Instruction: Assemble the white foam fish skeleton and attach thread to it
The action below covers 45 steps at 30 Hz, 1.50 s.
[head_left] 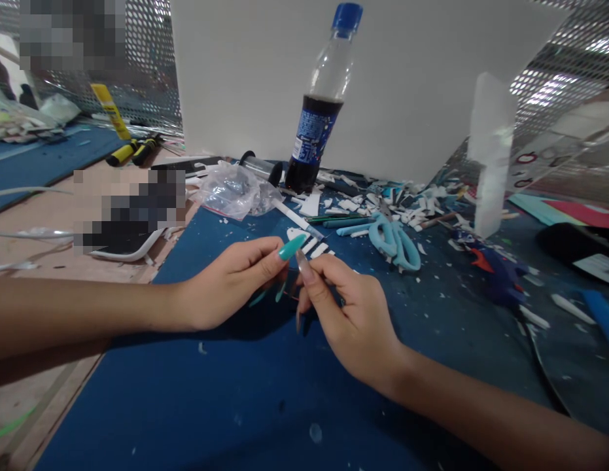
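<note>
My left hand (240, 278), with long teal nails, is closed in a pinch above the blue cutting mat (201, 399). Facing it, my right hand (356, 314) with long clear greyish nails pinches too, its thumb tip meeting the left thumb tip. Whatever sits between the fingertips is hidden; only a thin reddish line shows below them. Just beyond the fingers lie small white strips (320, 250) and a pen-like white stick (292, 214). Light blue scissors (395, 243) rest to the right of these.
A cola bottle (318, 124) stands behind, before a white board (250, 78). White scraps (417, 203), a plastic bag (233, 190) and a partly blurred phone (130, 245) lie around. On the right are a dark blue glue gun (500, 278) with its cord and an upright white piece (490, 157).
</note>
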### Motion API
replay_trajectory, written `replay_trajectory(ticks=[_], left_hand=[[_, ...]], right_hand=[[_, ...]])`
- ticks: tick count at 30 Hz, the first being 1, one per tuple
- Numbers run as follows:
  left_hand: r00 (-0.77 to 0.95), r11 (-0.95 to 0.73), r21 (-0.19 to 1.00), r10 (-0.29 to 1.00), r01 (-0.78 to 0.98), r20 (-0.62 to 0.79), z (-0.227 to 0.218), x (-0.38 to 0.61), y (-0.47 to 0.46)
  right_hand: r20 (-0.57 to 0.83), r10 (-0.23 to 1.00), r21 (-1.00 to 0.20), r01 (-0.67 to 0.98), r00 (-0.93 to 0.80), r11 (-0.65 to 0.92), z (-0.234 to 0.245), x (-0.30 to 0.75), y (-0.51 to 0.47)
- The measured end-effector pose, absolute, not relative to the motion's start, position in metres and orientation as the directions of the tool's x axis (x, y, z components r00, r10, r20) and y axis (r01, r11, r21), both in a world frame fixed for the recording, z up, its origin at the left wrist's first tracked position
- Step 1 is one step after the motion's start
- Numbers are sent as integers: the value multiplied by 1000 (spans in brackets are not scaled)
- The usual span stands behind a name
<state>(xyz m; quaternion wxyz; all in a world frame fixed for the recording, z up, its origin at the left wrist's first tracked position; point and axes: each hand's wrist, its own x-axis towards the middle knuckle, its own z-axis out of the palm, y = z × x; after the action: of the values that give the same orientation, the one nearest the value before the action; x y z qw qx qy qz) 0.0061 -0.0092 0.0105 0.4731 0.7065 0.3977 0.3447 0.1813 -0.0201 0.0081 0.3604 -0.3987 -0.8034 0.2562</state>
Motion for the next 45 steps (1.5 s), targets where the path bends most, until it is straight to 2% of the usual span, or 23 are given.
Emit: replay_trajectory(ticks=[8,16,21,25,30,34,38,45], left_hand=[[470,-336,876,870,346,148,11,6,-8],[456,-413,846,858,337,237,12,5,-11],[328,-428,820,891,380,314,13,3,-13],[264,-370,840,922,397,282,13,2,-13],[178,-318,843,947,434,266,11,2,-13],[118,-340,844,940,416,321,11,2,-13],[161,-367,817,930,444,331,15,3,-14],[268,-474,711,880,519,392,16,2,-17]], right_hand=[[380,786,-658,454,-488,600,10,182,-18],[381,782,-685,417,-493,597,9,182,-19],[305,849,-760,426,-432,490,8,182,-18],[198,918,-836,430,-343,341,7,182,-17],[163,956,-838,478,-245,265,8,181,-17],[162,965,-823,511,-205,247,9,180,-17],[150,972,-813,537,-180,225,9,180,-18],[138,953,-796,543,-269,269,7,181,-20]])
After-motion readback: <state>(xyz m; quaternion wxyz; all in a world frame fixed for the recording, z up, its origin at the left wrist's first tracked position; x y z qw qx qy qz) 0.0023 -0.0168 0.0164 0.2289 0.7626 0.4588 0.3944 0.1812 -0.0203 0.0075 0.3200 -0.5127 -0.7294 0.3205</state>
